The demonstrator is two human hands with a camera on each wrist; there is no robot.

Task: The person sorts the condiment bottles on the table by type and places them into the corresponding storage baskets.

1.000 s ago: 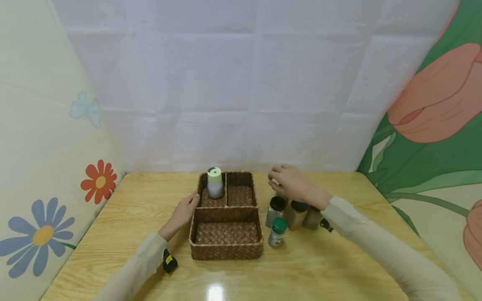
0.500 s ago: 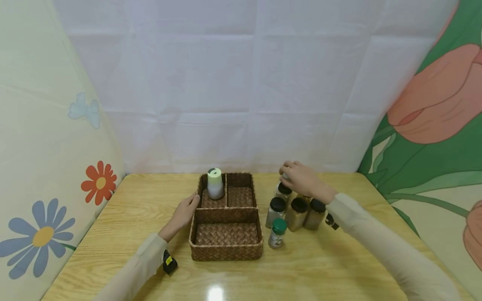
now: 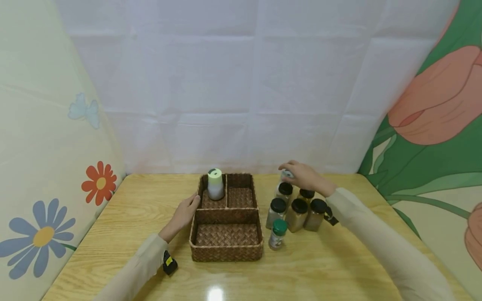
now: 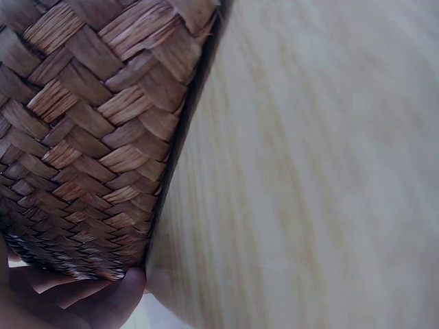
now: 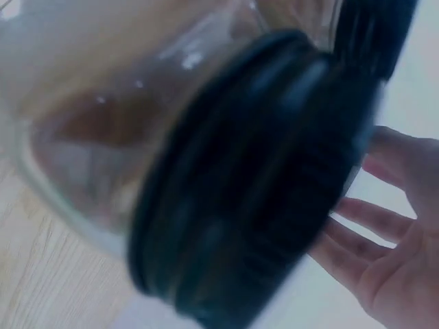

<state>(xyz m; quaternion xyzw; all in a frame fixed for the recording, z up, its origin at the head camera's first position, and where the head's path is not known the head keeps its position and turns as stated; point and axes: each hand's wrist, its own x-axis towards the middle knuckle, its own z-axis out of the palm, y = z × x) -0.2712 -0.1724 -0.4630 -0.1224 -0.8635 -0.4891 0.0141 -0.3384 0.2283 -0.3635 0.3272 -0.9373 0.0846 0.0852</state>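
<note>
My left hand (image 3: 184, 214) grips the left wall of a brown woven basket (image 3: 226, 253) with three compartments. In the left wrist view its fingers lie against the weave at a corner. A bottle with a pale yellow-green cap (image 3: 215, 186) stands upright in the back left compartment. Behind the jars at right, my right hand (image 3: 306, 177) curls its fingers and thumb round the top of a light-capped bottle (image 3: 287, 174), whose body is mostly hidden. In the right wrist view a black-lidded jar (image 5: 240, 178) covers part of that hand.
Several black-lidded spice jars (image 3: 296, 214) stand close together right of the basket. Nearer me is a small green-lidded shaker (image 3: 277, 235). A white cloth (image 3: 211, 83) hangs behind the wooden table (image 3: 180, 282); printed flower cloths flank it.
My right hand has moved right over the jars and closed round the light-capped bottle at the back. More of the black lids now show. The left hand and basket stay in place.
</note>
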